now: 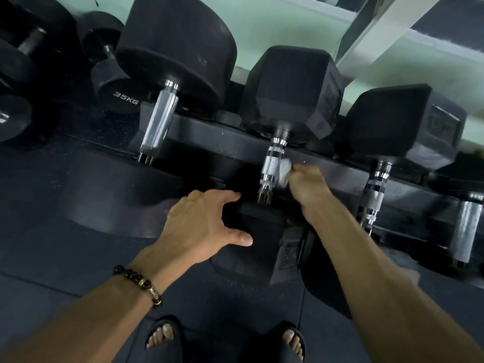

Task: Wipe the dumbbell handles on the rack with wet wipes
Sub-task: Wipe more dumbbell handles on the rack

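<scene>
A black hex dumbbell lies across the rack [209, 142] in front of me, its chrome knurled handle [272, 166] running away from me. My right hand [306, 187] pinches a white wet wipe [285, 167] against the right side of that handle. My left hand [207, 229] rests on the dumbbell's near head [264, 247], fingers spread over its top and left edge. A round dumbbell with a long chrome handle [159, 121] sits to the left. Another hex dumbbell's handle [375, 195] sits to the right.
More round dumbbells, one marked 35KG [115, 85], stand at the far left. A further chrome handle [466, 229] shows at the right edge. A pale metal rack upright [379, 30] slants above. Dark rubber floor lies below, with my sandalled feet [162, 336] at the bottom.
</scene>
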### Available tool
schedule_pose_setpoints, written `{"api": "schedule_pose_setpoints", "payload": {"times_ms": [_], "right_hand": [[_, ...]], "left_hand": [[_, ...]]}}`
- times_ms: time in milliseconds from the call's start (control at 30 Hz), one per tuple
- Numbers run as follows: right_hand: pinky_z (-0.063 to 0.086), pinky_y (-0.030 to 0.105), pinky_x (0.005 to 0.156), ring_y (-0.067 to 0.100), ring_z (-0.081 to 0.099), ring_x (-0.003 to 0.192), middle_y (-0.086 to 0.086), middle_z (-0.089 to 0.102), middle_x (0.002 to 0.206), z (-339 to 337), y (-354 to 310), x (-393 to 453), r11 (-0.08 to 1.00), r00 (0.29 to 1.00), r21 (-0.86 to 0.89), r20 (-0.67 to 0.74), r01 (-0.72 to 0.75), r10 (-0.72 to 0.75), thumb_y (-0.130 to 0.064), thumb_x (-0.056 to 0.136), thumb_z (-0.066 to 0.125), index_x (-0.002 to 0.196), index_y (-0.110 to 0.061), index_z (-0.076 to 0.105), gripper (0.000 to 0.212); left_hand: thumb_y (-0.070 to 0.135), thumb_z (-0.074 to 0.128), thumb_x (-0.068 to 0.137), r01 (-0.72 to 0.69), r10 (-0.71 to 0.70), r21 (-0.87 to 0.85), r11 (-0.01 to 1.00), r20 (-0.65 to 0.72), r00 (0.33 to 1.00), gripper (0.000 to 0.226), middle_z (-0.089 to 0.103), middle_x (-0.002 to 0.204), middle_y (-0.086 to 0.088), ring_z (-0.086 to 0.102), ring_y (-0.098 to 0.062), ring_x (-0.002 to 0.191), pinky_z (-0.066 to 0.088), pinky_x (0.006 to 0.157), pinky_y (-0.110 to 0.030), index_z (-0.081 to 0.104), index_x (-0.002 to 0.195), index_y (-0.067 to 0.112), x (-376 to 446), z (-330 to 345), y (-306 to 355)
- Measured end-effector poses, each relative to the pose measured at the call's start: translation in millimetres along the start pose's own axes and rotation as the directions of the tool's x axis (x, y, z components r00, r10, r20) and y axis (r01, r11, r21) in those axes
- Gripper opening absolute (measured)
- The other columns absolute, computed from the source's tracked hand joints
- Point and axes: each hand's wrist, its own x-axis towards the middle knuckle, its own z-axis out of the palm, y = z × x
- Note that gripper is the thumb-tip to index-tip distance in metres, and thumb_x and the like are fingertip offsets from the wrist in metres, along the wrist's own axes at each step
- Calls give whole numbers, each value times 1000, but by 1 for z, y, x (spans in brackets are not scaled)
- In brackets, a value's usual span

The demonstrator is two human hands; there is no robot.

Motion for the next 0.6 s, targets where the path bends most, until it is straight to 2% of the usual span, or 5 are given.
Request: {"api": "schedule_pose_setpoints", "payload": {"times_ms": [100, 267, 400, 533, 600], "right_hand": [[57, 48, 90, 26, 72, 92, 3, 77, 91, 6, -9, 21, 992, 997, 121, 62, 36, -44, -15, 82, 55, 92, -12, 78, 24], [57, 37, 89, 18, 72, 96, 0, 77, 100, -24, 35, -9, 983, 882, -179, 468, 32, 56, -23, 88, 70, 109, -27, 74, 22], [56, 31, 83, 9, 69, 80, -3, 77, 86, -8, 26, 13, 995, 977, 77, 199, 57, -72, -13, 82, 76, 86, -25, 79, 13], [59, 34, 81, 18, 73, 87, -1, 77, 90, -11, 33, -7, 983, 929, -179, 370, 51, 19, -14, 86, 70, 96, -30, 78, 20], [57, 32, 72, 22, 71, 78, 3, 76, 83, -14, 19, -4, 997, 957, -74, 289, 18, 5, 2, 80, 66, 82, -22, 78, 27]], "left_hand": [[63, 79, 63, -8, 8, 1, 1000, -1, 1000, 90, 51, 143, 6, 40, -19, 135, 36, 108, -39, 41, 142, 45, 0, 0, -1], [63, 78, 64, -12, 11, 22, 1000, 15, 1000, 90, 52, 142, 5, 41, -19, 135, 37, 106, -38, 41, 143, 42, -2, -3, 2], [66, 77, 62, 6, -7, 25, 1000, 23, 1000, 92, 51, 142, 5, 40, -19, 135, 36, 107, -39, 39, 143, 45, -1, -2, 2], [66, 78, 61, 8, -8, 24, 1000, 21, 1000, 92, 52, 142, 5, 41, -19, 134, 37, 106, -39, 39, 142, 46, 0, -2, 1], [65, 78, 62, 8, -9, 34, 999, 29, 1000, 91, 52, 141, 4, 41, -19, 134, 37, 105, -37, 39, 143, 46, 0, -2, 1]]}}
